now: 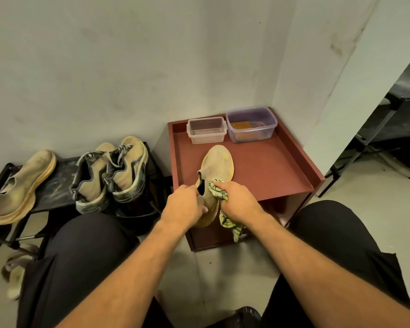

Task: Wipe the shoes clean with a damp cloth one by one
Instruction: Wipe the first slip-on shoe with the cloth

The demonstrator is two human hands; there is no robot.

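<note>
A tan slip-on shoe (217,162) with an orange sole lies on the dark red cabinet top (265,166), toe pointing away from me. My left hand (184,205) grips its heel and collar. My right hand (238,202) holds a green patterned cloth (219,188) bunched against the shoe's right side near the ankle; the cloth's tail hangs below my hand over the cabinet's front edge. The matching tan shoe (21,185) and a pair of tan and grey lace-up sneakers (111,171) sit on a black rack to the left.
Two clear plastic boxes stand at the back of the cabinet: a small empty one (206,130) and a larger one (251,124) with something brown inside. The black shoe rack (57,185) is at left, with another shoe (16,278) below. White walls enclose the corner. My knees flank the cabinet.
</note>
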